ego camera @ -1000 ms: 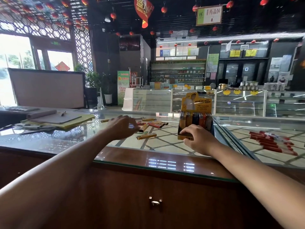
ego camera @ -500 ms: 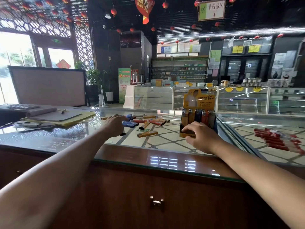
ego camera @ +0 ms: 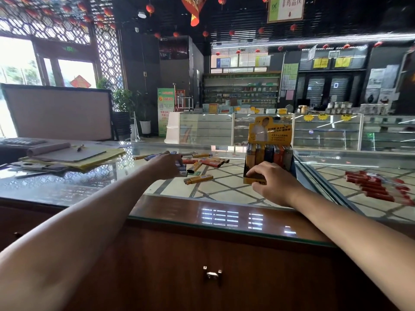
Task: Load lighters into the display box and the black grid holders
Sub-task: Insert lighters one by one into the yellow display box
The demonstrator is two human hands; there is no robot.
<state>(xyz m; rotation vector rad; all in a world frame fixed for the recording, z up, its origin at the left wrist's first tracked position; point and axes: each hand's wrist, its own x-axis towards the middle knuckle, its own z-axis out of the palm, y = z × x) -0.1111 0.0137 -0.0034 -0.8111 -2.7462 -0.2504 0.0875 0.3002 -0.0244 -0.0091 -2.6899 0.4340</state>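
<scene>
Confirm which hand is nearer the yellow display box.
Right: the right hand holds the display box front; the left hand is off to its left, among loose lighters.

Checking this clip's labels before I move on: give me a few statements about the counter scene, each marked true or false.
1. The right hand grips the display box at its front edge. True.
2. The display box holds no lighters. False: a row of lighters stands upright in it.
3. The left hand also holds the display box. False: it reaches among the loose lighters on the glass counter.
4. A yellow lighter lies between the two hands. True.
</scene>
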